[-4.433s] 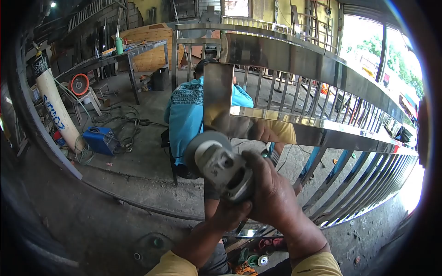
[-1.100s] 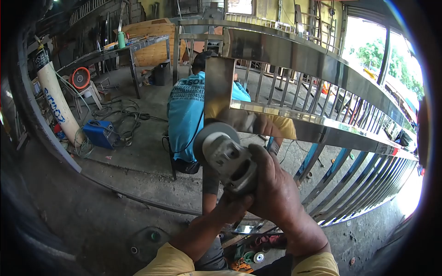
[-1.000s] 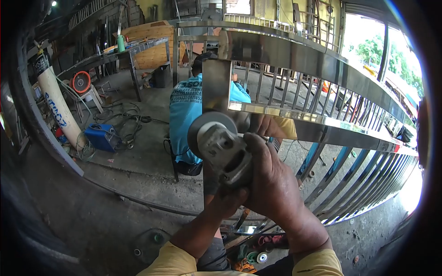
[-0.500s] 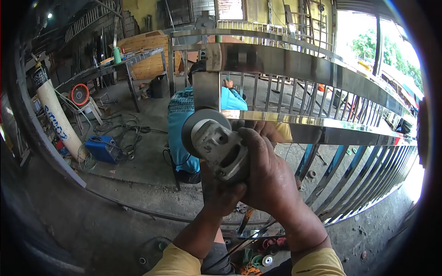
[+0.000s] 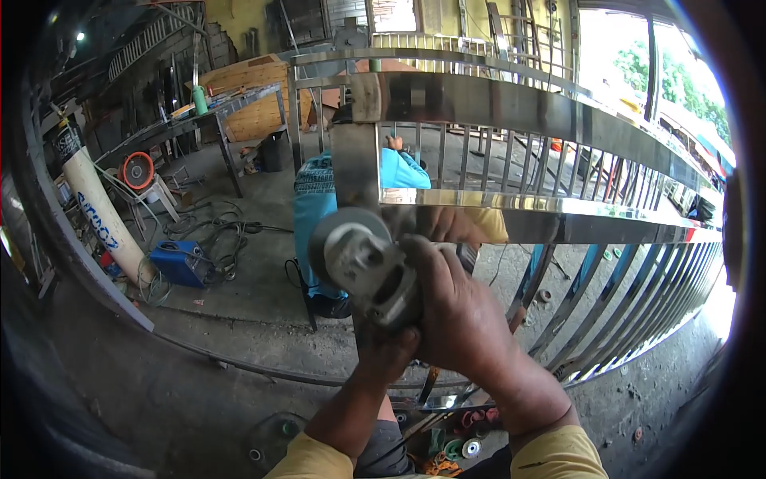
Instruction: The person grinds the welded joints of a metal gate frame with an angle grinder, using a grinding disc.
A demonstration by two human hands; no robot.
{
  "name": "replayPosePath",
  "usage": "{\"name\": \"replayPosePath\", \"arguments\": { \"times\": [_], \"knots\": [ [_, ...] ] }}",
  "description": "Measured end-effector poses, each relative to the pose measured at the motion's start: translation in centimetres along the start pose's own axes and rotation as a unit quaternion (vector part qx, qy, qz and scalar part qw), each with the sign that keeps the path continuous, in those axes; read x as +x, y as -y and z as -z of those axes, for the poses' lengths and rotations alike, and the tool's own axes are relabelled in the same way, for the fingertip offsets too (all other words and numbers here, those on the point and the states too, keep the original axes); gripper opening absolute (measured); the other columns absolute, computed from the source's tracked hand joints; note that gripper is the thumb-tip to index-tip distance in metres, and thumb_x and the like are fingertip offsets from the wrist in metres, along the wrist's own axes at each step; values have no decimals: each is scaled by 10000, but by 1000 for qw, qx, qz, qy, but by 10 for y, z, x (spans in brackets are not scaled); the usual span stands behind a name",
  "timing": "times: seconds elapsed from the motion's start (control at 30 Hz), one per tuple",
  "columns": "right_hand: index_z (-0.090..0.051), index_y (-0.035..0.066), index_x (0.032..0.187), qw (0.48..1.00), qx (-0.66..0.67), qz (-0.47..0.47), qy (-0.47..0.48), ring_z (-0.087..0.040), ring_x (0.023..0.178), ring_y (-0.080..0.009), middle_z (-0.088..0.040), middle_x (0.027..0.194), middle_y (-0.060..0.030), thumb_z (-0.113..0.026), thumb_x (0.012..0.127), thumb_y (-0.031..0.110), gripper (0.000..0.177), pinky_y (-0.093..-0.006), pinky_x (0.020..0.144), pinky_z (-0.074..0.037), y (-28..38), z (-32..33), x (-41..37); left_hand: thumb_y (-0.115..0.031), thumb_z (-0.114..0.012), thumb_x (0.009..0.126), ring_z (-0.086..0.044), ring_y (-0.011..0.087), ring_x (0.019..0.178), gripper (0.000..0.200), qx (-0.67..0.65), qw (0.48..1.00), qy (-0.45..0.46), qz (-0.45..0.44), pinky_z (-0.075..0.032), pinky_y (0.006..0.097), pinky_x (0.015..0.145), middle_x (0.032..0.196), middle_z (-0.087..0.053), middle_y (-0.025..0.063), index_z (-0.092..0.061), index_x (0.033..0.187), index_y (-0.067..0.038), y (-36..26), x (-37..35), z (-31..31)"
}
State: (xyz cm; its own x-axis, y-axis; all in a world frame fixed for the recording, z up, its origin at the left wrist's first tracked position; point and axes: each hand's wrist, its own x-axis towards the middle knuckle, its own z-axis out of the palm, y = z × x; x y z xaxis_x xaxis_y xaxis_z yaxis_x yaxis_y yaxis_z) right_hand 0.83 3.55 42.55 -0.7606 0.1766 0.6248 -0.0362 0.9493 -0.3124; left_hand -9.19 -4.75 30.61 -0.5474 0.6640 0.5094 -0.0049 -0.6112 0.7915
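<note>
An angle grinder [image 5: 383, 291] is held out in front of me with both hands. My right hand [image 5: 455, 307] wraps round its right side, fingers closed on the body. Below and to the left, my left hand [image 5: 383, 351] grips it from underneath, its fingers partly hidden. The grinder's round disc [image 5: 323, 247] faces away from me and overlaps the lower part of an upright stainless steel post [image 5: 355, 160]. That post belongs to a shiny metal railing [image 5: 479, 104] whose polished rail [image 5: 590, 231] mirrors a hand and yellow sleeve.
Beyond the post a person in a blue shirt [image 5: 311, 207] sits low. At left are a blue machine [image 5: 179, 262], coiled cables [image 5: 231, 239], an orange fan [image 5: 137, 171] and a white gas cylinder [image 5: 104, 207]. Grinding discs [image 5: 471, 449] lie near my feet.
The grinder and both hands have shifted slightly down and left along the post. My grip looks the same.
</note>
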Motion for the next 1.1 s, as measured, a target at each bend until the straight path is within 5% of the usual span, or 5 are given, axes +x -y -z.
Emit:
{"name": "replayPosePath", "arguments": {
  "times": [0.23, 0.5, 0.67, 0.9, 1.1],
  "knots": [
    [-389, 31, 1395, 1000, 12, -21, -16, -666, 948, -458, -597, 1126, -232, -798, 707, 164, 811, -493, 747, -573, 5, 2, 8, -251, -784, 865, -535, 250, 1288, 820, -111, 993, 19, -22, -458, 390, 1085, 1398, -497, 156, -293, 1473, -3, 0, 14, 9],
    [-356, 62, 1451, 999, 7, -17, 41, -666, 824, -452, -569, 1032, -217, -757, 718, 137, 839, -504, 661, -561, -5, -16, -17, -479, -671, 858, -318, 286, 1484, 1034, -43, 998, 14, 47, -262, 384, 1211, 1598, -291, 176, -159, 1571, 67, -1, -22, 1],
    [-385, 35, 1400, 999, 24, -22, 0, -666, 950, -455, -604, 1100, -228, -803, 711, 165, 816, -492, 732, -577, 2, -5, 3, -173, -736, 899, -509, 240, 1329, 734, -104, 994, 23, 0, -431, 395, 1108, 1437, -501, 154, -336, 1486, 14, 6, -1, 12],
    [-349, 69, 1448, 999, 13, -14, 33, -667, 841, -456, -564, 1034, -219, -770, 706, 145, 857, -505, 671, -562, -4, -12, -9, -608, -626, 881, -354, 269, 1461, 1076, -13, 999, 40, 24, -287, 378, 1192, 1598, -293, 183, -166, 1572, 77, 6, -14, 8],
    [-343, 74, 1450, 1000, 15, -14, 7, -667, 843, -452, -562, 1056, -227, -754, 716, 134, 843, -515, 691, -558, 7, 0, 10, -309, -710, 910, -469, 254, 1372, 809, -71, 996, 40, -31, -368, 397, 1151, 1489, -454, 165, -296, 1521, 23, 3, 8, 15]
  ]
}}
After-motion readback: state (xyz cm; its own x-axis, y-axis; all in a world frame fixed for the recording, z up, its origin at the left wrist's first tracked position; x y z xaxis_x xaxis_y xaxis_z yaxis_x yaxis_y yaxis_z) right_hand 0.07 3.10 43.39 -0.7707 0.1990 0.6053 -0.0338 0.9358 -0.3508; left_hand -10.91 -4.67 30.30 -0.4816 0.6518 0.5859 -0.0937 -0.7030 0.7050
